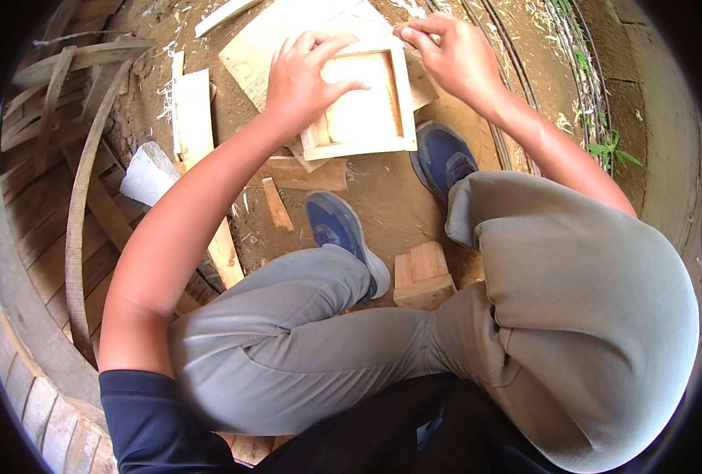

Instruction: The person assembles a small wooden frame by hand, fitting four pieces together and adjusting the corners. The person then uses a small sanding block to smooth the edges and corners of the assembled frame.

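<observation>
A shallow square wooden box (407, 103) with a raised rim rests near my feet, tilted slightly. My left hand (302, 83) grips its left side, the thumb reaching over the inside and the fingers spread along the upper left edge. Just beyond the box's upper right corner, my right hand (460, 62) is closed in a pinch. A small dark tip shows at its fingertips, too small to name. Beneath the box lies a pale flat board (248, 57).
Long planks (195, 118) and a whitish chunk (150, 175) lie on the left beside a curved slatted wooden structure (78, 205). A wood block (424, 275) sits between my legs, a thin offcut (277, 205) by my left shoe (339, 229). Dark rods (517, 63) run along the right.
</observation>
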A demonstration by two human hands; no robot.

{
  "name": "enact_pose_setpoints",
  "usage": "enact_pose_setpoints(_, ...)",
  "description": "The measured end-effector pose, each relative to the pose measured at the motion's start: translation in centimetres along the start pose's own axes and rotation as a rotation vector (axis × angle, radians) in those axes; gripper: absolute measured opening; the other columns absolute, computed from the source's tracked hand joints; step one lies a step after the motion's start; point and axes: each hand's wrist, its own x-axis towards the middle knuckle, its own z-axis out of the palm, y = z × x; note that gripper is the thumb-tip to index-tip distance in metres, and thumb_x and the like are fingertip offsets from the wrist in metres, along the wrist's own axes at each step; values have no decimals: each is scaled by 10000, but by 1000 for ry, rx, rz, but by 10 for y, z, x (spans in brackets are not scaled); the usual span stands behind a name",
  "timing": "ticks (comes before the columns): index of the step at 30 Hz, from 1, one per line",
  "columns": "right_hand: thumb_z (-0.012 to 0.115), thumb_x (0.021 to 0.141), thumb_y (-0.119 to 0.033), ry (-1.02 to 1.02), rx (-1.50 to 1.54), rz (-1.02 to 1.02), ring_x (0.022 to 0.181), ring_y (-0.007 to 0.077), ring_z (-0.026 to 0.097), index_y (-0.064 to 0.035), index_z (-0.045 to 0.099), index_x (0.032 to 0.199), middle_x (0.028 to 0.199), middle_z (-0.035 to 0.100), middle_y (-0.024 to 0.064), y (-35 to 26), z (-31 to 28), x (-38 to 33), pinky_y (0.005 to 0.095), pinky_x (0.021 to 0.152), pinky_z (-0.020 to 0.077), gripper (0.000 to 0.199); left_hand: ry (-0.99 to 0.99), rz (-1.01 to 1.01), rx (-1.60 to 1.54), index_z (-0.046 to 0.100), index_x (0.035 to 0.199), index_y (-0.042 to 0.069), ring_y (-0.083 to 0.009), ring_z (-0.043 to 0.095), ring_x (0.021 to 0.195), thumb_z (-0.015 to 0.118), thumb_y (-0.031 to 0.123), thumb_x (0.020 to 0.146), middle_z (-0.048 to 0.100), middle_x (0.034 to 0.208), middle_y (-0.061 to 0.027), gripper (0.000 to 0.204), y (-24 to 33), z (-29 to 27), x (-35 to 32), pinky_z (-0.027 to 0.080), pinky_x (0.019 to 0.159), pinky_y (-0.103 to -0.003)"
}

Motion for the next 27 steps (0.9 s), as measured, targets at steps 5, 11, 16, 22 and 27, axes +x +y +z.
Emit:
enact_pose_setpoints(5, 661, 995, -284, -126, 465, 275, 744, 90, 643, -93, 811, 1135, 828, 756, 23, 8, 5, 3, 293, 704, 518, 280, -22, -51, -2, 704, 1298, 198, -298, 595, 1112, 900, 466, 711, 644, 1134, -63, 674, 2, -1, -1, 495, 957, -443)
enact_pose_setpoints(11, 682, 959, -265, -169, 565, 352, 747, 109, 664, -78, 825, 1077, 863, 780, 75, 11, 12, 13, 307, 728, 530, 263, -24, -54, -29, 712, 1283, 186, -291, 588, 1099, 914, 438, 701, 635, 1108, -69, 665, 4, -3, 1, 494, 939, -438)
enact_pose_setpoints(16, 692, 999, -277, -210, 533, 424, 665, 52, 538, -95, 824, 1084, 775, 677, -29, 11, 7, 11, 262, 601, 454, 240, -35, -65, -33, 717, 1275, 170, -290, 584, 1096, 920, 406, 701, 629, 1092, -74, 653, 7, -2, 2, 487, 939, -434)
enact_pose_setpoints(22, 671, 983, -229, -154, 556, 420, 703, 53, 590, -93, 821, 1111, 884, 761, 22, 15, 18, 7, 258, 629, 481, 240, -61, -82, -3, 714, 1285, 162, -289, 584, 1106, 918, 409, 705, 632, 1104, -79, 663, 8, -7, 2, 479, 961, -428)
enact_pose_setpoints(27, 715, 946, -261, -34, 590, 473, 755, 112, 657, -23, 818, 1011, 862, 772, 67, 5, 27, 10, 310, 716, 527, 268, -70, -90, -10, 712, 1290, 158, -286, 584, 1108, 909, 432, 714, 635, 1118, -80, 668, 11, -6, 4, 476, 969, -427)
